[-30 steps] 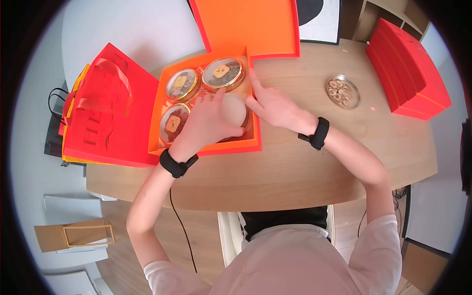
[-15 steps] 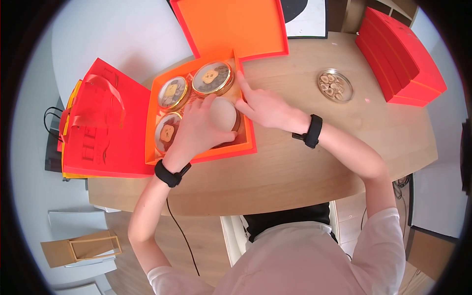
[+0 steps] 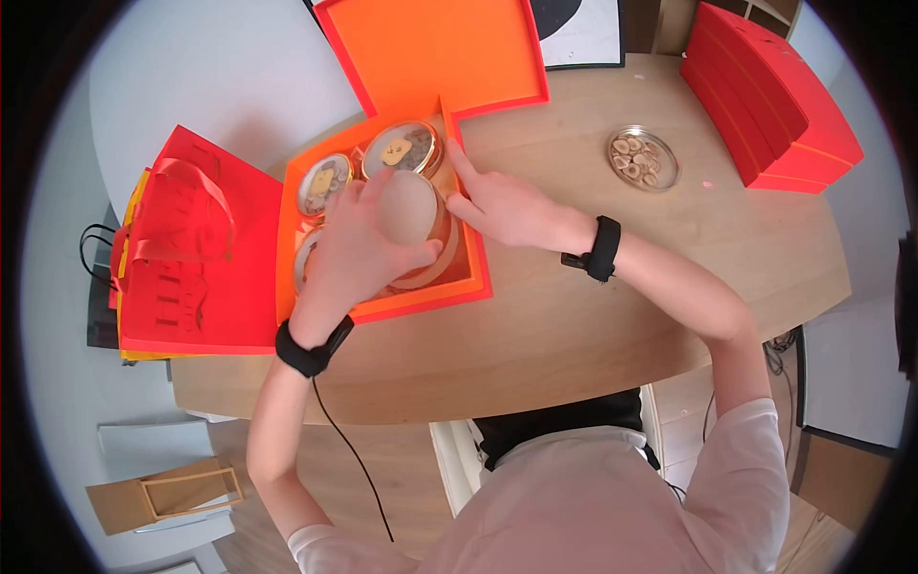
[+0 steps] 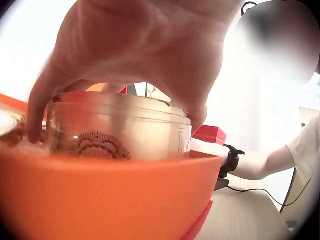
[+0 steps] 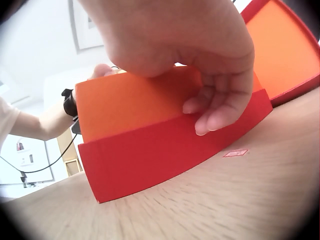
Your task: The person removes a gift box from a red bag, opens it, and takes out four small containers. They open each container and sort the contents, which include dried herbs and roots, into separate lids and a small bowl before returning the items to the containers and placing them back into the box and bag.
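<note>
My left hand (image 3: 354, 234) grips a round clear jar (image 4: 155, 132) with a pale top (image 3: 406, 208), thumb and fingers spread around its sides. In the left wrist view the jar's upper part stands above the orange wall, and its lower part is hidden. Below it in the head view, a round recess shows in the gift box (image 3: 382, 313). My right hand (image 3: 512, 206) holds the box's right wall, with curled fingers (image 5: 220, 117) against the outside. Two gold-rimmed jars, one at back left (image 3: 325, 182) and one at back right (image 3: 400, 150), sit inside; a third (image 3: 302, 256) is mostly covered by my left hand.
The box's orange-lined lid (image 3: 430, 57) lies opened behind it. A red gift bag (image 3: 206, 277) stands at the left. On the right are a round clear container (image 3: 676, 172) of dried slices and a stack of red boxes (image 3: 784, 115). The table's curved front edge (image 3: 535, 397) is nearby.
My left hand has raised the pale-topped jar and shifted it left, uncovering the recess beneath. The right hand keeps its hold on the box wall. The head view has moved slightly.
</note>
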`<state>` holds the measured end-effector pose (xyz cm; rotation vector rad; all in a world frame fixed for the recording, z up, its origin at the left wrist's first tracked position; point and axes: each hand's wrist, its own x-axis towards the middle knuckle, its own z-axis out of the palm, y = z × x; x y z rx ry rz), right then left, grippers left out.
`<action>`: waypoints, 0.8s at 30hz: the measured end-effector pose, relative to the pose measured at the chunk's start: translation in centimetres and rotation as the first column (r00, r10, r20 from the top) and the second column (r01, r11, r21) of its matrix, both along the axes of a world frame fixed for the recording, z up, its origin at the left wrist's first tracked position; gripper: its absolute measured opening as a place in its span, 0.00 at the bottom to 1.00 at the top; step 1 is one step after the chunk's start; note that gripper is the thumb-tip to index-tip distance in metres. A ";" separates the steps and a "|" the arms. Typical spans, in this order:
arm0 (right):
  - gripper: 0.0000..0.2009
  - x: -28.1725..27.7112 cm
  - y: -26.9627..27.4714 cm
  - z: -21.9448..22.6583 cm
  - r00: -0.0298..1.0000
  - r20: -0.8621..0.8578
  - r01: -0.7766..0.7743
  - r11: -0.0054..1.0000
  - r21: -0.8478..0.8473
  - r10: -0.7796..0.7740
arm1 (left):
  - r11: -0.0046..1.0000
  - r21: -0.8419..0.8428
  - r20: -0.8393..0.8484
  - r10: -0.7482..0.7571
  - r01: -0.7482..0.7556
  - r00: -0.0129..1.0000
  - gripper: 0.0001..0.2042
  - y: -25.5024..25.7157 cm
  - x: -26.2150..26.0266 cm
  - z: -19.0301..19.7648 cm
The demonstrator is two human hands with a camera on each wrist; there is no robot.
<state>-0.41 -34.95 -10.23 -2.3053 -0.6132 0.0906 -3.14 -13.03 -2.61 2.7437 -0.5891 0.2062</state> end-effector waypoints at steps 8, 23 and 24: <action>0.27 1.8 -9.5 3.0 0.996 -0.085 0.032 0.995 -0.093 -0.040 | 0.946 0.047 0.110 -0.325 0.322 0.939 0.50 -6.6 -7.2 3.8; 0.14 2.7 -27.2 -2.4 0.915 0.025 0.394 0.876 -0.280 -0.403 | 0.854 0.076 -0.062 -0.511 0.515 0.857 0.47 -16.5 -10.5 -8.2; 0.14 2.5 -26.2 -1.9 0.917 -0.027 0.379 0.891 -0.249 -0.398 | 0.854 0.083 -0.056 -0.511 0.514 0.858 0.47 -16.4 -10.3 -8.2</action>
